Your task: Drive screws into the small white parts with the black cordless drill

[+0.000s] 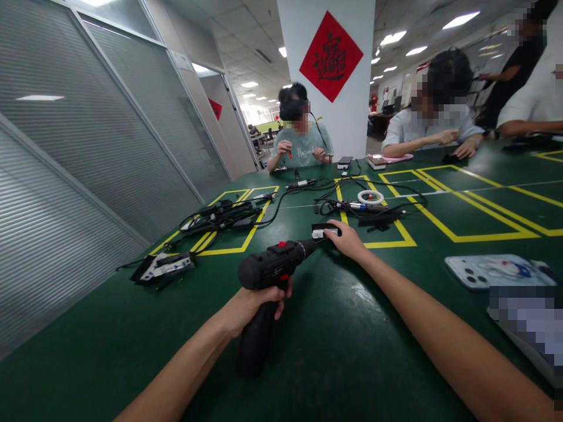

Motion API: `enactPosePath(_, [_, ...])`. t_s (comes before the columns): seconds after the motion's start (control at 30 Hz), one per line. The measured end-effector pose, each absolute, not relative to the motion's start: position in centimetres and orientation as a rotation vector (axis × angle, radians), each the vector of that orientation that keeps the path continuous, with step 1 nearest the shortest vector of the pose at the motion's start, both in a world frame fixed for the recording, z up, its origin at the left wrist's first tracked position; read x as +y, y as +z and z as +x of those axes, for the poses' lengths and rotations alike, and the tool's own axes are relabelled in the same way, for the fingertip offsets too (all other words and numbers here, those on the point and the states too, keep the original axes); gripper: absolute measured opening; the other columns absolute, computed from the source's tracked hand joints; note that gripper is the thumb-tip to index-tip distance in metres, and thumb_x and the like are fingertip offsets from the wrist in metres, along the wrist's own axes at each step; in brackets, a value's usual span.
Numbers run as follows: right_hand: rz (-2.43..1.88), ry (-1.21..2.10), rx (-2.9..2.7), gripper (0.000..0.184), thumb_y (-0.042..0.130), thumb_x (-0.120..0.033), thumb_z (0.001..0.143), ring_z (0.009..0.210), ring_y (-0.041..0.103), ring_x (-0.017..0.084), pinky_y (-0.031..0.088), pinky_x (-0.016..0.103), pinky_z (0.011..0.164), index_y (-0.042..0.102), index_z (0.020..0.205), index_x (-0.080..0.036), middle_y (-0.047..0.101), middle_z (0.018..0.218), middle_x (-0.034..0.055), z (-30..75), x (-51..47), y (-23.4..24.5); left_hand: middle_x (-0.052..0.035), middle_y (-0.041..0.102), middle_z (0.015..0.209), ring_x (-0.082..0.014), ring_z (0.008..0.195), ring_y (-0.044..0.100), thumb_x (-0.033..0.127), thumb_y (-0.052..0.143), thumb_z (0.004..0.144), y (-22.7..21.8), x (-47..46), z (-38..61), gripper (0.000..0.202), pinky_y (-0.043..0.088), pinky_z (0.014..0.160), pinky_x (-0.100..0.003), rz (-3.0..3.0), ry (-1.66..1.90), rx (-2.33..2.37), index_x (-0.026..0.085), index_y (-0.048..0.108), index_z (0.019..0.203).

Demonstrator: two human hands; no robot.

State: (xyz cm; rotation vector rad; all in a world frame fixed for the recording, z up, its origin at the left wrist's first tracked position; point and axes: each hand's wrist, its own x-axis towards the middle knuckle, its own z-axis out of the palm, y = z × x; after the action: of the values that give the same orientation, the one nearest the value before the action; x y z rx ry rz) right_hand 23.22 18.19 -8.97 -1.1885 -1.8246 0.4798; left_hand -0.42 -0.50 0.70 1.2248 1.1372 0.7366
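Observation:
A black cordless drill [268, 268] with red buttons is gripped by its handle in my left hand [259, 299], fingers wrapped round below the body. Its chuck points away and to the right. Just past the chuck, a small black piece with a white label [322, 232] is held by my right hand [347, 239], thumb and fingers closed on its right side. The drill's tip appears close to this piece; whether they touch I cannot tell. Both hands are over the green table [334, 351].
Tangled black cables [224, 217] lie at the left, with black-and-white packaging [162, 266] nearer me. More cables and a white tape roll [370, 197] lie beyond my right hand. A phone [497, 271] is at the right. Co-workers [303, 138] sit across the table.

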Motion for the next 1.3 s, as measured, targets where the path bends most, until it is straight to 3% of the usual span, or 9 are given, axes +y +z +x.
enactPosePath(0.63, [-1.192, 0.499, -1.851, 0.039, 0.055, -0.040, 0.087, 0.109, 0.059, 0.022, 0.043, 0.035, 0.098, 0.062, 0.120, -0.020, 0.063, 0.117, 0.0090, 23.48, 17.67, -8.42, -0.0018, 0.057, 0.078, -0.0106, 0.049, 0.052, 0.022, 0.061, 0.069, 0.94, -0.27, 0.13, 0.022, 0.038, 0.052, -0.026, 1.167, 0.775, 1.179, 0.012, 0.057, 0.088])
enactPosePath(1.3, [-1.180, 0.487, -1.841, 0.039, 0.056, -0.040, 0.087, 0.109, 0.060, 0.023, 0.044, 0.036, 0.098, 0.062, 0.121, -0.021, 0.064, 0.118, 0.0089, 23.64, 18.17, -8.98, -0.0029, 0.058, 0.079, -0.0096, 0.051, 0.052, 0.020, 0.059, 0.071, 0.43, -0.13, -0.24, 0.021, 0.038, 0.052, -0.025, 1.068, 0.808, 1.153, 0.012, 0.059, 0.090])
